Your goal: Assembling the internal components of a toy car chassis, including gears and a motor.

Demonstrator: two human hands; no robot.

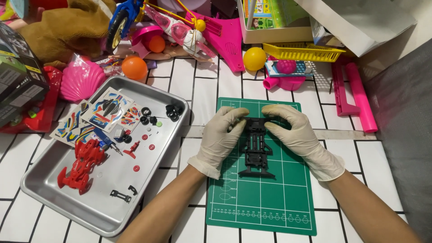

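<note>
So the white tiled surface (198,85) has a green cutting mat (261,198) on it, with a metal tray (67,198) of small parts and a red car body (81,165) off to the left. The black toy car chassis (255,148) lies flat on the mat, long axis running straight away from the person. Both gloved hands are pinching its far end: left hand (221,134) on the left edge, right hand (292,130) on the right, about equally close.
</note>
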